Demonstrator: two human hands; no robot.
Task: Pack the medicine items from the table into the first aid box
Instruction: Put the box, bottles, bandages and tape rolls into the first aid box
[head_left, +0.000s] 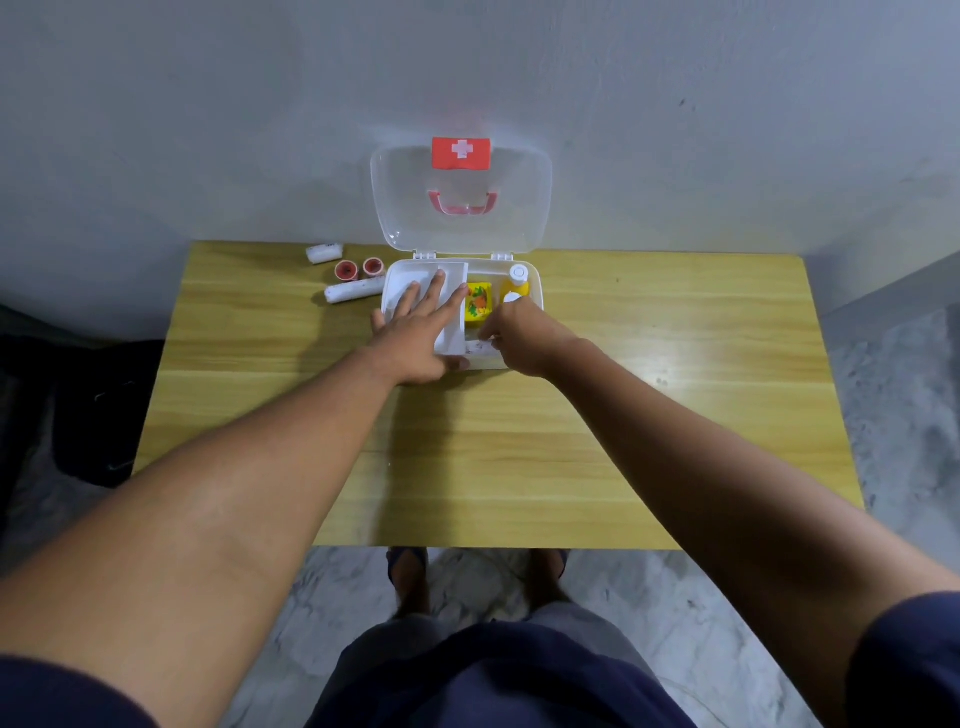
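Observation:
The white first aid box (537, 291) stands open at the table's far middle, its clear lid (462, 228) with a red cross label leaning on the wall. My left hand (415, 327) lies flat, fingers spread, on a white tray (451, 332) in the box's left half. My right hand (519, 335) is curled at the box's front edge, fingertips pinching a small white item that I cannot identify. Inside are a yellow packet (479, 304) and a yellow bottle (517, 283). Left of the box lie two white bandage rolls (353, 291) (323, 253) and two red tape rolls (346, 270) (373, 266).
The wooden table (493, 441) butts against a grey wall. A dark bag (98, 410) sits on the floor to the left. My feet (410, 577) show below the table's near edge on a marble floor.

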